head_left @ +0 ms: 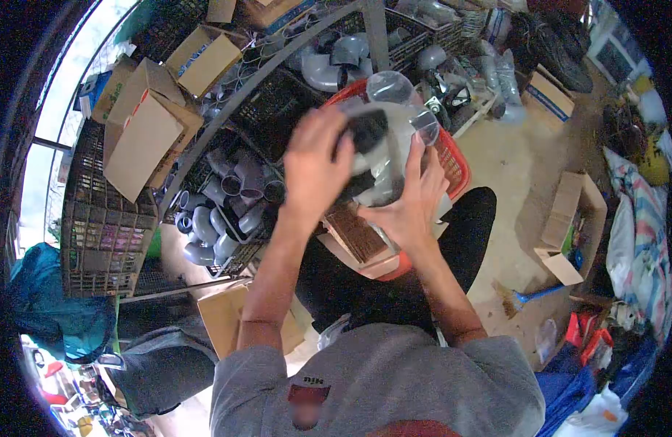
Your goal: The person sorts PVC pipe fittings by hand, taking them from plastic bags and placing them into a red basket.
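Above a red plastic basket [456,166] between the knees, my left hand [320,156] is at the left side of a dark round piece [368,130], blurred by motion. My right hand [417,191] grips the lower right edge of a whitish, partly see-through object [387,171], thumb and fingers around it. Clear round plastic pieces [389,87] show just beyond the hands. Under them, a brown block [356,231] lies on cardboard at the basket's near side. What exactly my left fingers hold is smeared.
Black crates of grey pipe elbows [224,226] stand at the left, below a slanting metal bar [266,69]. Open cardboard boxes [148,127] are at the upper left. On the right are another open box [572,226] and a blue-handled brush [537,294].
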The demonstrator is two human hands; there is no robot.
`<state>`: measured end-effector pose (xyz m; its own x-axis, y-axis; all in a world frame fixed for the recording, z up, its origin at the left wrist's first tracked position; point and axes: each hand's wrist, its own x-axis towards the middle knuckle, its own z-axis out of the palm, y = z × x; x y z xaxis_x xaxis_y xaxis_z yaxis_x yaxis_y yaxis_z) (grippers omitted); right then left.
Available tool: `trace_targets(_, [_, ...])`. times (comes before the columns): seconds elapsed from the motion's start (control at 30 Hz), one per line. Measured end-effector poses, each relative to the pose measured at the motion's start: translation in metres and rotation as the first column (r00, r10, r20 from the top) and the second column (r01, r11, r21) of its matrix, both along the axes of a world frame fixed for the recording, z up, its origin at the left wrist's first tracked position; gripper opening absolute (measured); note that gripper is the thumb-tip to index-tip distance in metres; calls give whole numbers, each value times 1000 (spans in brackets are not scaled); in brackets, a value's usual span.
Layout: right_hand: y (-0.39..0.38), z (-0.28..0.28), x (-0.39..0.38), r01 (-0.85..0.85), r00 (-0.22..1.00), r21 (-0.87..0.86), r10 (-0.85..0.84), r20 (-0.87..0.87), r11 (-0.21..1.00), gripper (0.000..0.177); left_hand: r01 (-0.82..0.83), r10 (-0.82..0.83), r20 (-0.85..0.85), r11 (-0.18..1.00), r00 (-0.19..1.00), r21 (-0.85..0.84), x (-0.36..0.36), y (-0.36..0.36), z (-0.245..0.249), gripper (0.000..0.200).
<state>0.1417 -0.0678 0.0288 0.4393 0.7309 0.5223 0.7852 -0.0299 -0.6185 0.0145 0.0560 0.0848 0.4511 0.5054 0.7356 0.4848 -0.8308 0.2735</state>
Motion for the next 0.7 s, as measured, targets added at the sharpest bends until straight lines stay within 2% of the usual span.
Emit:
trace_targets(0.03, [4,-6,2,6,1000,3,-6,-1,1000,139,94,-95,-71,995,993,-24,4,-16,-4,24])
trace_targets(0.07, [9,-18,4,-2,999,44,-1,54,999,141,226,-214,-233,974,949,26,8,-28,-6,26])
trace_targets(0.1, [12,-15,6,-15,994,85,6,113,996,142,372,-330,-381,927,864,42,11,-41,-6,29])
trace_targets(0.17, [4,-7,7,-39,996,36,36,81,999,142,363,-376,-325,926,868,-101,2,-21,-1,25])
trace_targets(0.23, [-2,-4,6,-94,990,-89,102,95,992,136,146,-189,-119,942,975,-302,-6,0,-5,23])
trace_targets(0.27, [-4,-4,5,-108,988,-106,119,101,988,142,59,-139,-121,862,983,-504,-12,16,-3,32])
trace_targets(0.3, [-6,-6,4,-112,987,-106,123,99,988,142,55,-135,-123,862,983,-504,-11,9,-4,32])
trace_targets(0.37, [-1,-11,4,-89,988,-73,97,116,993,145,237,-280,-158,940,947,-245,-1,-15,-4,33])
trace_targets(0.4, [6,-21,4,-52,993,-24,54,109,998,146,342,-372,-334,928,866,-148,0,-21,1,33])
trace_targets(0.43, [4,-17,4,-64,991,-32,67,112,997,146,332,-365,-328,931,871,-154,-3,-13,-1,33])
trace_targets(0.5, [-1,-4,5,-67,992,-156,82,92,985,146,456,-537,-278,835,797,-306,-15,26,-10,31])
trace_targets(0.53, [0,-6,7,-81,992,-139,93,85,987,151,472,-542,-30,756,840,-453,-20,45,-18,29])
trace_targets(0.57, [-2,-6,8,-96,990,-135,109,92,986,151,381,-434,5,786,901,-486,-26,56,-25,25])
trace_targets(0.63, [-7,-7,13,-164,986,-63,164,-4,984,146,212,-372,-135,752,919,-624,-45,65,-26,22])
trace_targets(0.67, [-7,-18,18,-186,982,27,185,45,982,144,195,-339,-123,761,933,-619,-55,66,-32,22])
trace_targets(0.7, [-7,-25,22,-219,974,23,218,56,975,144,171,-219,-25,824,975,-540,-66,65,-42,20])
